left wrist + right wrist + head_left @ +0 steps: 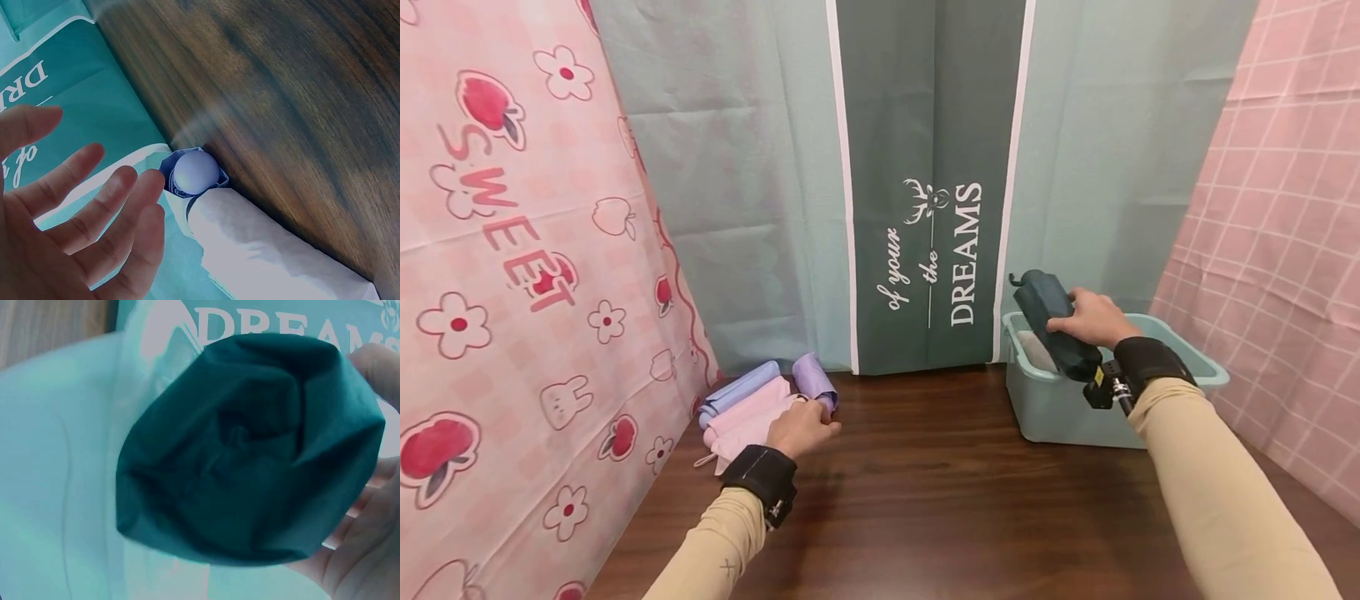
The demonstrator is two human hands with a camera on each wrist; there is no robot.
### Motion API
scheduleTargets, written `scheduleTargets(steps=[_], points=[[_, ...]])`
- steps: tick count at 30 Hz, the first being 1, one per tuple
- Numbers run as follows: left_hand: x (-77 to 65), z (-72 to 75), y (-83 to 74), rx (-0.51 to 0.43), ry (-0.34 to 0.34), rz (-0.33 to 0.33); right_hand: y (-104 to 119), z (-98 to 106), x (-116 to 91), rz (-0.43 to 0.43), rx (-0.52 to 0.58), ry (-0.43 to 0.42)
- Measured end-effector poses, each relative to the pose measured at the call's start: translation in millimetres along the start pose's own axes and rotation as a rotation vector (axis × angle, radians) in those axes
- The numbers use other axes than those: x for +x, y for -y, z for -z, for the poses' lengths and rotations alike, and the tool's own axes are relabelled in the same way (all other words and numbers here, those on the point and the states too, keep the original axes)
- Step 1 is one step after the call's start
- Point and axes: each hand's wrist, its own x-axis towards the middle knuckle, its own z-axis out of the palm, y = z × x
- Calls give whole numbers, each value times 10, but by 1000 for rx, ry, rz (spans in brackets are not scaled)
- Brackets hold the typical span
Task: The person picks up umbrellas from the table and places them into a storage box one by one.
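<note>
My right hand [1097,319] grips a dark green folded umbrella [1048,308], tilted above the left side of a pale teal bin [1075,412]. The right wrist view shows the umbrella's gathered fabric end [250,456], with fingers around its side. At the left, my left hand [805,427] hovers by a purple folded umbrella [815,379], its fingers spread and holding nothing in the left wrist view. Beside it lie a blue folded umbrella [745,392] and a pink one [752,408]. A round knob [197,172] shows at the purple umbrella's end.
Something pale grey [1037,350] shows inside the bin's left part; the rest of its inside is mostly hidden. The brown wooden table [917,500] meets a green curtain [925,125] behind. Pink cloths hang at left [512,333] and right [1277,250].
</note>
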Motion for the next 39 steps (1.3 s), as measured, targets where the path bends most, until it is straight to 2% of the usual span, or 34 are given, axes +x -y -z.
scheduleTargets(steps=[4, 11, 17, 20, 23, 31, 39], points=[[7, -21, 7, -1, 1, 6, -129, 74, -38, -81, 13, -53], [-3, -45, 28, -1, 8, 12, -470, 133, -103, -222, 20, -217], [12, -55, 60, 6, 14, 21, -732, 98, -212, -347, 11, -247], [30, -49, 67, 11, 12, 23, -813, 27, -228, -374, 19, -233], [46, -46, 71, 14, 13, 25, -878, -62, -218, -360, 1, -212], [89, -69, 107, 19, 7, 25, -1019, -226, -183, -410, -42, -100], [105, -70, 154, 25, -2, 44, -1097, -311, -88, -395, -131, 26]])
